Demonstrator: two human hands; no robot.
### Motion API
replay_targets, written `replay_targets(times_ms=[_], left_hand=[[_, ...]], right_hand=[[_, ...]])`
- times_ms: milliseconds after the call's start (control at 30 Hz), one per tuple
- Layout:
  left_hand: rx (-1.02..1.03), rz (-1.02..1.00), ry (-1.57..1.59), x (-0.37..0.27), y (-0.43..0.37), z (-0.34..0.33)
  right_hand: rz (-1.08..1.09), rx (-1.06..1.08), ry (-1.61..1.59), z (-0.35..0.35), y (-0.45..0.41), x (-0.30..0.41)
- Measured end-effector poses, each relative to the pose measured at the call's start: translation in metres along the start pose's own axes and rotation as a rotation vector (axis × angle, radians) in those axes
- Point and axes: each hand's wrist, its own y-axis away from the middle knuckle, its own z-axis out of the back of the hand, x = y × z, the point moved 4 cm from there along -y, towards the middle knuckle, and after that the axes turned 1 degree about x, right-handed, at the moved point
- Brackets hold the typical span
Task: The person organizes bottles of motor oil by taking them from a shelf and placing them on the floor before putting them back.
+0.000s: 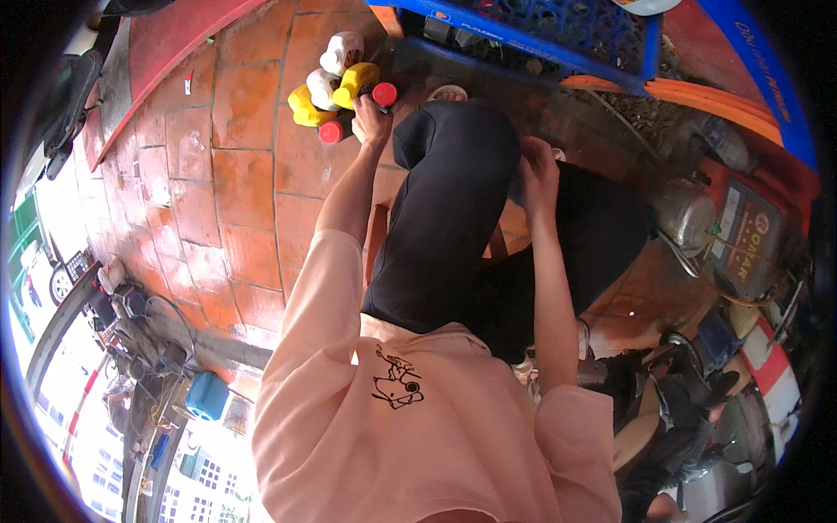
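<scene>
My left hand [371, 122] reaches down to a group of bottles on the tiled floor, its fingers at a yellow bottle [356, 84] and a red-capped bottle [385, 94]; whether it grips one, I cannot tell. Beside them are a white bottle [322, 89], another white bottle [342, 52], a second yellow bottle [310, 106] and a second red cap [331, 133]. My right hand [540, 171] is bent beside my knee, with something dark and bluish partly hidden under its fingers. What it holds is unclear.
A blue-framed rack [510, 44] with orange parts stands ahead. At the right lie a glass jar [685, 216] and a dark battery-like box with writing [745, 235]. A red curved panel [176, 39] is at upper left, and a blue container [207, 396] at lower left.
</scene>
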Motion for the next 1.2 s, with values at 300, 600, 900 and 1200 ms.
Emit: replay_targets(times_ms=[300,600,900,1200], left_hand=[[-0.025,0.399,0.371,0.05,0.006,-0.044],[-0.033,0.082,1.016,0.014,0.049,0.067],[0.108,-1.307,1.356,-0.191,0.334,0.44],[0.706,-1.834,1.693,-0.26,0.399,0.507]], right_hand=[[-0.036,0.104,0.063,-0.007,-0.003,-0.025],[0.069,-0.014,0.118,-0.009,-0.006,-0.036],[0.206,0.101,0.529,-0.02,-0.015,-0.076],[0.151,0.135,0.436,-0.033,-0.006,-0.08]])
